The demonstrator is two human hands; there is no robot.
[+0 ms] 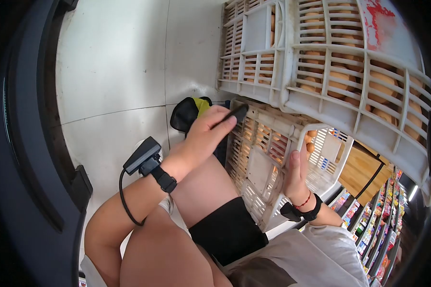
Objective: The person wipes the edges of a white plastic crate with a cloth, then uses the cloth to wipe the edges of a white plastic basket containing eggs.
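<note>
My left hand (209,130) is closed around a dark, elongated object (238,115) whose kind I cannot make out, just beside the upper corner of a white plastic crate (259,165). My right hand (297,179) is at that crate's rim, thumb on the near side and the other fingers partly hidden behind it. Brown eggs (310,142) show inside the crate by the fingers. More brown eggs fill the slatted crates above, such as the large white crate (292,91).
A black and yellow item (189,112) lies on the pale tiled floor (115,57) beyond my left hand. A dark appliance-like panel (28,143) runs along the left. Shelves of colourful packets (376,225) stand at the lower right, near a wooden surface (364,165).
</note>
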